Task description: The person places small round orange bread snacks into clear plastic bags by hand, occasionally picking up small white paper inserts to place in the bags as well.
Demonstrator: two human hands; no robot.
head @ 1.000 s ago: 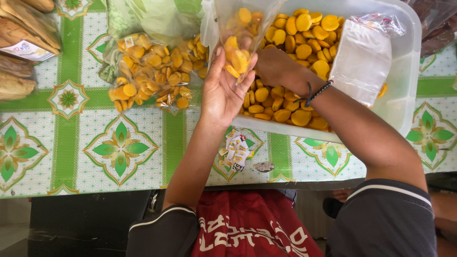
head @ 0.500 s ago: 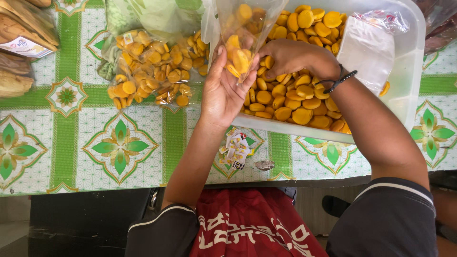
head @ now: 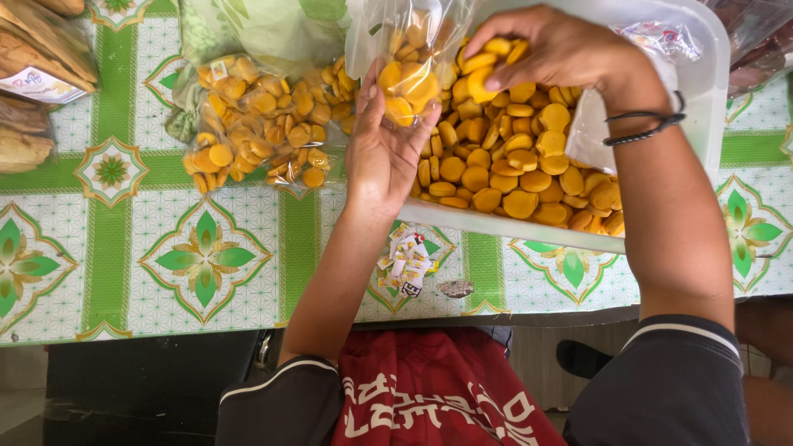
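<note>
Green-and-white patterned cloth covers the desk (head: 107, 248), its leaf medallions showing bare at eight o'clock. At one o'clock sits a white plastic tub (head: 702, 74) heaped with round yellow-orange biscuits (head: 504, 177). The left hand (head: 388, 149), palm up with fingers loosely curled, cups the bottom of a clear plastic bag (head: 405, 41) at twelve o'clock; a small pile of biscuits already rests inside it on the palm. The right hand (head: 553, 49), a black band at the wrist, is closed over several biscuits. Over the last second it has lifted from deep in the tub up to the bag's mouth, so a fresh handful now sits right beside the opening, and the bag looks only partly filled. Sealed packs of the same biscuits (head: 248, 124) lie at eleven o'clock, beside a pale green bag (head: 248, 29). Small printed paper labels (head: 405, 264) lie on the cloth at six o'clock, just below the left wrist.
</note>
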